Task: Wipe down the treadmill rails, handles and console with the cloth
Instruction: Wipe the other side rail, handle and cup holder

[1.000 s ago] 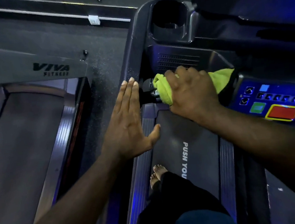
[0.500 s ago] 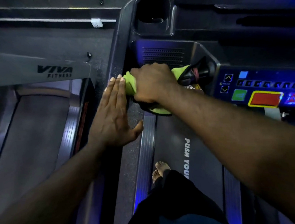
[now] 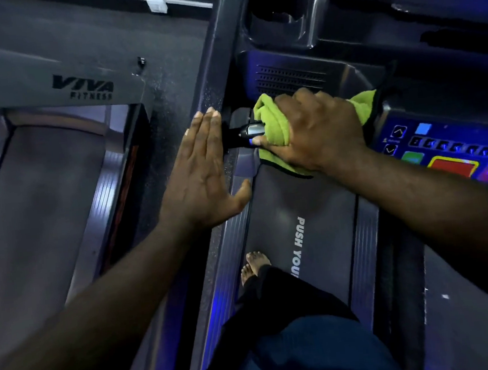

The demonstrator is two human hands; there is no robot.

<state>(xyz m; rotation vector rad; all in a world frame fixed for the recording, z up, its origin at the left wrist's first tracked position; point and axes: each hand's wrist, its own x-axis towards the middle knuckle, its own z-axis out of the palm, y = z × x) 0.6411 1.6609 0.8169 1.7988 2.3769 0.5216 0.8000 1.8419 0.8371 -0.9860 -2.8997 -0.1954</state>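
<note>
My right hand [image 3: 317, 128] grips a yellow-green cloth [image 3: 272, 123] wrapped around the treadmill's black front handle [image 3: 239, 133], below the console's speaker grille. The handle's left end with a silver sensor plate sticks out of the cloth. My left hand [image 3: 203, 173] is flat and open, fingers together, its fingertips beside the handle's left end and the dark side rail [image 3: 212, 78]. The console's lit button panel [image 3: 446, 152] lies to the right of my right hand.
A cup holder [image 3: 277, 10] is recessed at the console's top. The belt [image 3: 304, 209] reads "PUSH YOUR" below, with my bare foot [image 3: 255, 265] on it. A second treadmill [image 3: 81, 88] marked "VIVA FITNESS" stands at the left.
My right hand has slid the cloth rightward along the handle from its left end, uncovering the sensor plate. My left hand stays flat beside the rail.
</note>
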